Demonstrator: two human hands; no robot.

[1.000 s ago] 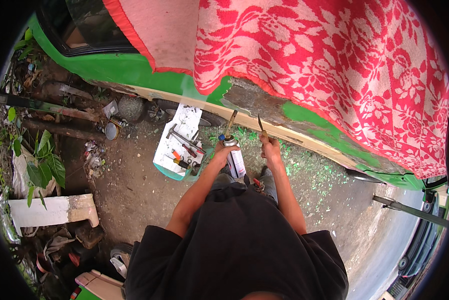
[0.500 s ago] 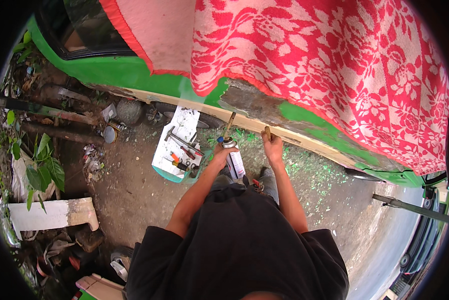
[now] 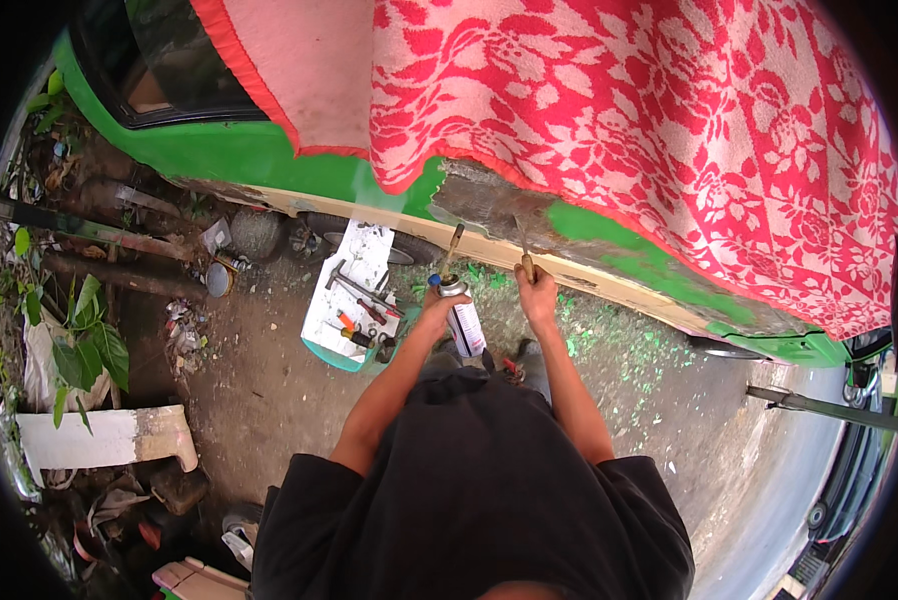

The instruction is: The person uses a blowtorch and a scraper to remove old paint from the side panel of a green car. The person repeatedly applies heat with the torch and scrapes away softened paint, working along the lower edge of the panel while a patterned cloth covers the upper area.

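Observation:
My left hand (image 3: 435, 314) is wrapped round a white gas canister with a blowtorch head (image 3: 466, 328). Its brass-coloured nozzle (image 3: 455, 243) points up and away from me, toward the lower edge of a green car body (image 3: 249, 152). In my right hand (image 3: 538, 298) is a scraper with a wooden handle (image 3: 528, 264). Its thin blade reaches to a bare, greyish patch (image 3: 489, 205) on the panel, where the green paint is gone; I cannot tell whether it touches. Whether a flame is burning does not show.
A red and pink floral blanket (image 3: 609, 120) drapes over the car. On the ground to the left, a teal-edged tray (image 3: 334, 355) carries a hammer (image 3: 354, 290) and other hand tools. Green paint flakes (image 3: 619, 355) litter the floor. Scrap and plants (image 3: 89, 350) crowd the far left.
My right hand has shifted slightly left, and the scraper blade now shows against the bare patch. My left hand, with the blowtorch, has moved only a little.

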